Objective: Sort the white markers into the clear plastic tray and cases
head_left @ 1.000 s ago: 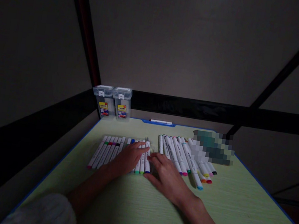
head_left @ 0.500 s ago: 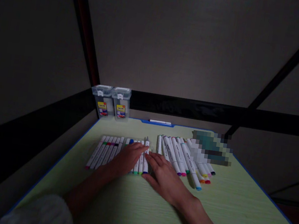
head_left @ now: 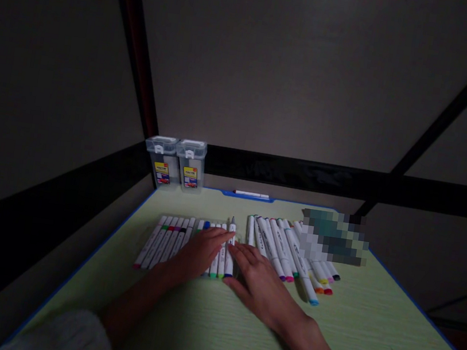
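Fingers outstretched, a left hand (head_left: 202, 247) across the row of white markers (head_left: 156, 245) and a right hand (head_left: 257, 276) beside it meet at the blue-ended marker (head_left: 229, 263) on the row's right end, nib (head_left: 233, 220) pointing away.

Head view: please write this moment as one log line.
left hand: over marker row; right hand: at right-end marker; loose markers: right side; boxes: far left

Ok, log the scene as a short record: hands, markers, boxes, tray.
Left hand: across the marker row, fingertips by the dark-blue-ended marker
Right hand: fingertips at that marker's right side
Dark-blue-ended marker: tip exposed, pointing away
Loose markers: spread to the row's right
Clear boxes: two, lidded, far left
Blue tray: one pen, far edge
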`<state>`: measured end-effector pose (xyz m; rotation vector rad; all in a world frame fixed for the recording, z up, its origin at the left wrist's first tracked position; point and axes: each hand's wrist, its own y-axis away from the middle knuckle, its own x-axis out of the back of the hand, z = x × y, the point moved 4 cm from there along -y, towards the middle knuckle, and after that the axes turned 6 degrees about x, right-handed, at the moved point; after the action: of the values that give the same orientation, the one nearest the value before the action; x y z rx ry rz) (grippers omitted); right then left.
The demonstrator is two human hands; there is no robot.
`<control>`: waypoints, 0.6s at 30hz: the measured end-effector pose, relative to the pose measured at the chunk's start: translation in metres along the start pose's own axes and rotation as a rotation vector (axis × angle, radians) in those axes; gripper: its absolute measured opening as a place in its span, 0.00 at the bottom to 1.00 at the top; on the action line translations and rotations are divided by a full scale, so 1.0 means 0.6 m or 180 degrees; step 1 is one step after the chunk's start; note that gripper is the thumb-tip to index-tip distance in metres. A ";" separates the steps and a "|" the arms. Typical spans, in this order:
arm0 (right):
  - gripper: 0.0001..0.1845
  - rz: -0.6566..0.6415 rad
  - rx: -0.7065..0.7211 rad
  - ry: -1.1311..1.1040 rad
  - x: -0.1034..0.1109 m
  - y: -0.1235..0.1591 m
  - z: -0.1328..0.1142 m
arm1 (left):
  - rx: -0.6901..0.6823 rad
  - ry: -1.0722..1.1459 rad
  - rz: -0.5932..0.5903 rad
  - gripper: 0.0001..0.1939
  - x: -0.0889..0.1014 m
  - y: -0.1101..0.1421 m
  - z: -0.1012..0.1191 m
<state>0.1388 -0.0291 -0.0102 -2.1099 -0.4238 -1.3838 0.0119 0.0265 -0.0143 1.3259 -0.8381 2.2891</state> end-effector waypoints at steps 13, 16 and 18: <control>0.28 -0.0011 -0.0007 0.0041 0.002 -0.001 -0.003 | -0.0090 0.0015 0.0076 0.19 -0.003 0.002 -0.003; 0.28 0.0032 0.0024 0.0033 0.003 -0.001 -0.003 | -0.0057 0.0019 0.0067 0.19 -0.003 0.003 -0.004; 0.28 0.0061 0.0041 0.0038 0.004 -0.002 -0.004 | -0.0055 0.0028 0.0094 0.20 -0.002 0.005 -0.003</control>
<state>0.1374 -0.0299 -0.0071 -2.0891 -0.4058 -1.3786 0.0096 0.0256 -0.0169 1.3037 -0.8780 2.3032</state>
